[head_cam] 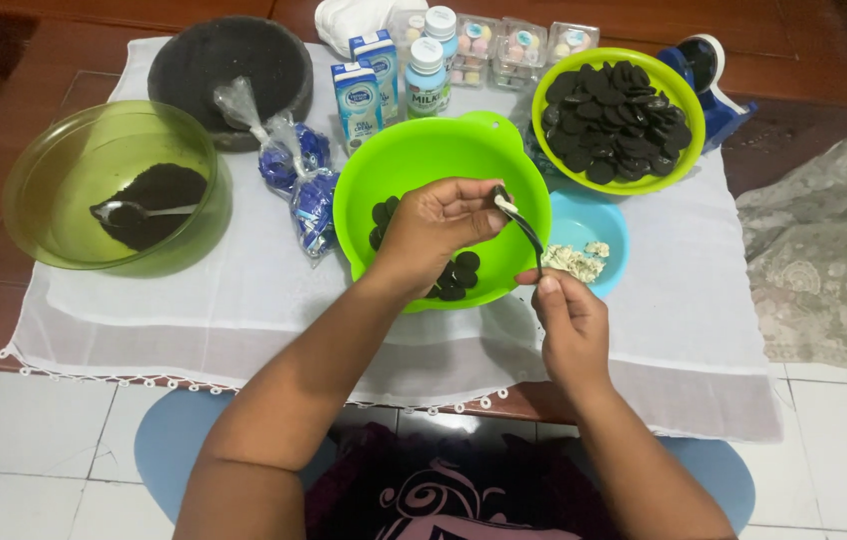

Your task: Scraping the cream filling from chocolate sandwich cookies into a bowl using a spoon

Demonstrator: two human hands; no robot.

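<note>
Two hands meet over the bright green bowl (414, 160) at the middle of the table. L hand (436, 228) has its fingers curled in tight, pinching a dark round cookie half (500, 196) betw thumb and fingertips; only the cookie's thin edge shows, w/ a smear of white cream on it. R hand (571, 322) is clenched round the handle of a dark spoon (529, 236), thumb on top, the spoon running up and left so its tip touches the cookie half at the cream. Can't tell how much cream is left on it.

Under the hands, in the green bowl, lie several bare dark cookie halves (459, 275), some hidden by the L wrist. Just beside that bowl, to the right, a small blue bowl (604, 222) holds a lump of whitish cream (576, 262). Behind it a lime bowl (679, 95) is heaped w/ dark cookies. Far left, well apart, a clear olive-green bowl (54, 170) has black crumbs and a metal spoon (139, 211) lying in them. Betw those two sits a tied plastic bag of blue packets (306, 190). At the back: a round black tin (234, 65), two small milk cartons (364, 85), two small bottles (427, 75), clear boxes of pastel sweets (519, 45), a blue tape dispenser (709, 85). All rest on a white cloth (194, 300)
</note>
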